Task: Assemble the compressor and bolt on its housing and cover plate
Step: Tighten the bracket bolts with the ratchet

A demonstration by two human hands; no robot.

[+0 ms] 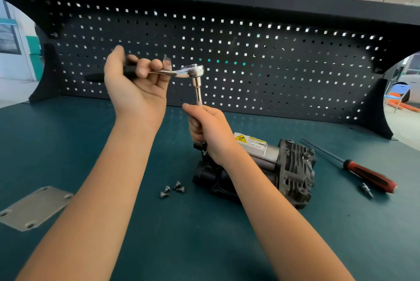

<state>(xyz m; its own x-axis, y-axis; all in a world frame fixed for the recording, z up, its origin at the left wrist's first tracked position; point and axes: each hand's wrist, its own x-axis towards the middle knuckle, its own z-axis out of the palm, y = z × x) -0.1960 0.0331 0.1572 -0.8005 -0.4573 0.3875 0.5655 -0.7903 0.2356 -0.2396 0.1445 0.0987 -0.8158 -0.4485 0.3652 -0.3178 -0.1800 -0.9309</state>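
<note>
Grey finned compressor (291,167) (yellow label); left grip (136,85) clenches ratchet (191,71), right grip (209,130) clasps extension bar (198,92).

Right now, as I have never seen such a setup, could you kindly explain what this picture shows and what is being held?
There is no machine here: one camera worn on a person's head looks down at their two bare hands over a green bench. The left hand grips the handle of a ratchet. The right hand holds its extension bar upright, with the lower end down at the compressor lying on the bench. Near it lie loose bolts, a metal plate to the left, and a screwdriver and small bit to the right. A pegboard stands behind.
</note>
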